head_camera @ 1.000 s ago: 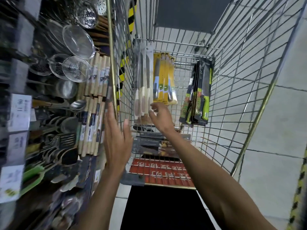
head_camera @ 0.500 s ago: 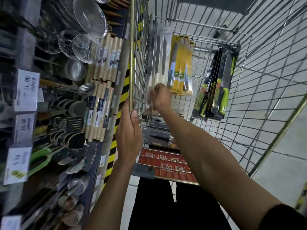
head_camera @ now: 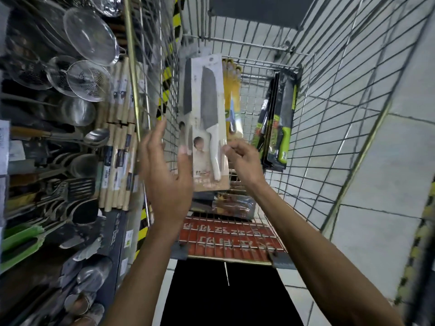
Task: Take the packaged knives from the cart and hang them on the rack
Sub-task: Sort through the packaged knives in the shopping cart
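A packaged knife (head_camera: 208,118) with a dark blade and white handle on a pale card stands upright over the wire cart (head_camera: 329,118). My right hand (head_camera: 244,161) pinches its lower right edge. My left hand (head_camera: 164,175) is against its lower left edge, thumb on the front, fingers spread. More white-handled packs sit right behind it. Yellow packaged knives (head_camera: 233,97) and green-handled packaged knives (head_camera: 280,123) lean against the cart's far end. Another pack (head_camera: 233,205) lies flat on the cart floor.
The rack (head_camera: 58,118) on the left is crowded with hanging strainers (head_camera: 89,38), spoons, spatulas and wooden rolling pins (head_camera: 120,142). A brass upright (head_camera: 131,67) of the cart stands between rack and basket. Grey tiled floor (head_camera: 388,184) lies to the right.
My right hand has lifted one white-handled pack up and turned its face toward me. My left hand left the cart's side and came to the pack's left edge.
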